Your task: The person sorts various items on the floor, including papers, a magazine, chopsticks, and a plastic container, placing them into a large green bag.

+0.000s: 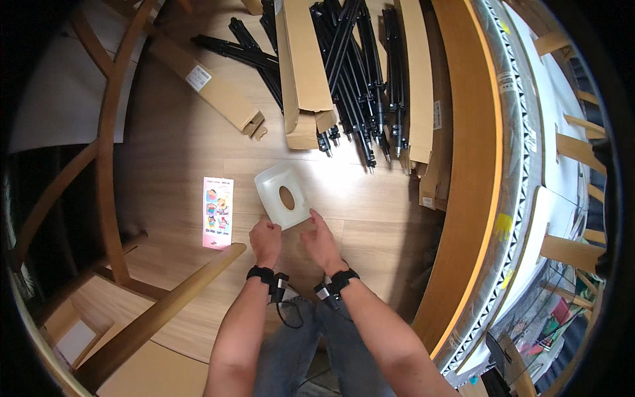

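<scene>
A whitish, translucent tissue box cover with an oval opening lies on the wood-look floor, slightly turned. My left hand is at its lower left corner, fingers curled; whether they pinch anything is hidden. At the lower right corner is my right hand, thumb and fingers apart, a fingertip at or just beside the edge. Left of the cover lies a pink and white sheet of cartoon stickers. Both wrists wear black straps with small devices and cables.
Black folded light stands are heaped beyond the cover, among long cardboard boxes. Another flattened carton lies upper left. A wooden rail juts in from the lower left. On the right runs a long orange-brown wooden panel.
</scene>
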{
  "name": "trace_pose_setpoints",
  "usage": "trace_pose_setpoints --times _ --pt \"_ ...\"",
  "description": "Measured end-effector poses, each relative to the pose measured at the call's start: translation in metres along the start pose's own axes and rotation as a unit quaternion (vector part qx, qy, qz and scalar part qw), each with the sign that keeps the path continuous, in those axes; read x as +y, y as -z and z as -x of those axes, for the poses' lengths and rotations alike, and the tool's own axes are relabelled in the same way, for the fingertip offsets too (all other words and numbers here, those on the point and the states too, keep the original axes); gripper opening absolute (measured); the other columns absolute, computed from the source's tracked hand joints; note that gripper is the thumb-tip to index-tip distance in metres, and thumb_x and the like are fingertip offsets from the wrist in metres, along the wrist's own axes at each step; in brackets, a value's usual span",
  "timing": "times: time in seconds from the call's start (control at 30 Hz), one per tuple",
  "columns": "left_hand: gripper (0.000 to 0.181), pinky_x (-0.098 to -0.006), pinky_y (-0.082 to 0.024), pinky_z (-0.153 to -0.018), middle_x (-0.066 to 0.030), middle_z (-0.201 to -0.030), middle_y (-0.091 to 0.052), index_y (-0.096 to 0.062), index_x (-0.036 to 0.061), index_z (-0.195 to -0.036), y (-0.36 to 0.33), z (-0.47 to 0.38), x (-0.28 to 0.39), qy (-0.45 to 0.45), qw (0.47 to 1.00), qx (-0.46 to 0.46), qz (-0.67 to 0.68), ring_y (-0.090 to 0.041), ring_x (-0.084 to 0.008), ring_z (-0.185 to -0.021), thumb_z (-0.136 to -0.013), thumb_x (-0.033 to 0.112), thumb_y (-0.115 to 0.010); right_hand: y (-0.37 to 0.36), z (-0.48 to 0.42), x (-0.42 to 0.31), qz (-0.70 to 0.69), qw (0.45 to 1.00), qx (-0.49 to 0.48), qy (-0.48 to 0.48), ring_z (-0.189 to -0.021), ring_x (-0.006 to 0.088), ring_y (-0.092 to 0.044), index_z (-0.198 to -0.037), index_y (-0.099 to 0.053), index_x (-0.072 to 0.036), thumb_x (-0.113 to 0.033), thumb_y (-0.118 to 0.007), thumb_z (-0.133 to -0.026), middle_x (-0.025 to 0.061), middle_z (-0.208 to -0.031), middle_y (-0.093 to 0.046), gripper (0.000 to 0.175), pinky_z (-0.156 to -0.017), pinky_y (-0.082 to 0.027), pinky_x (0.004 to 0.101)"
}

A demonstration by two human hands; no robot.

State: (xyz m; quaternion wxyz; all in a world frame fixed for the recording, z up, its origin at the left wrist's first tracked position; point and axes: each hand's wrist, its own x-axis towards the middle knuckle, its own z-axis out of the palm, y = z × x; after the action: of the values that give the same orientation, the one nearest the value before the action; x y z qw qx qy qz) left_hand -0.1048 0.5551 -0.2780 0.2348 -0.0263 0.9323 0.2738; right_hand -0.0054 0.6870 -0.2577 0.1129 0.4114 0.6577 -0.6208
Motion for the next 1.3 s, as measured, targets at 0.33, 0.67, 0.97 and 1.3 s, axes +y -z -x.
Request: trace_pose_setpoints --times 0.33,0.67,0.97,1.3 --pt "0.017 -0.044 -0.056 -0.071 -0.0186 -0.078 -0.073 -0.072 0.0011 -0.084 0.058 0.054 0.038 -0.022 1.0 0.007 0.009 -0.072 -0.0366 -0.077 -0.083 0.019 -0.071 0.018 0.066 -0.044 -0.004 0.995 0.073 0.073 -0.084 0.0224 -0.063 -0.152 -0.039 -0.006 -0.004 -0.068 -0.09 0.0145 -0.117 -0.058 0.068 -0.081 -0.054 0.035" --pt "0.017 -0.0448 -0.054 -0.066 -0.018 -0.075 -0.071 -0.069 0.0012 -0.082 0.118 0.13 0.093 -0.08 0.997 0.017 -0.002 -0.07 -0.0371 -0.072 -0.084 0.018 -0.07 0.056 0.143 -0.091 -0.007 0.986 0.155 0.063 -0.103 0.0322 -0.061 -0.137 -0.053 -0.003 -0.014 -0.071 -0.091 0.0178 -0.119 -0.058 0.051 -0.087 -0.053 0.0383" --pt "0.016 -0.045 -0.055 -0.066 -0.0167 -0.077 -0.072 -0.072 0.0027 -0.086 0.179 0.192 0.136 -0.098 0.995 0.011 -0.004 -0.071 -0.0359 -0.072 -0.085 0.018 -0.071 0.085 0.2 -0.136 0.013 0.971 0.208 0.115 -0.085 0.0206 -0.061 -0.133 -0.057 -0.005 -0.014 -0.075 -0.091 0.0131 -0.117 -0.057 0.047 -0.075 -0.054 0.0337" --pt "0.018 -0.0428 -0.054 -0.065 -0.0179 -0.076 -0.071 -0.069 0.0009 -0.085 0.253 0.241 0.182 -0.155 0.988 0.009 0.017 -0.07 -0.0344 -0.07 -0.085 0.018 -0.073 0.113 0.261 -0.202 -0.019 0.956 0.23 0.179 -0.089 0.02 -0.059 -0.119 -0.063 -0.001 -0.01 -0.075 -0.089 0.011 -0.11 -0.06 0.034 -0.079 -0.053 0.0335"
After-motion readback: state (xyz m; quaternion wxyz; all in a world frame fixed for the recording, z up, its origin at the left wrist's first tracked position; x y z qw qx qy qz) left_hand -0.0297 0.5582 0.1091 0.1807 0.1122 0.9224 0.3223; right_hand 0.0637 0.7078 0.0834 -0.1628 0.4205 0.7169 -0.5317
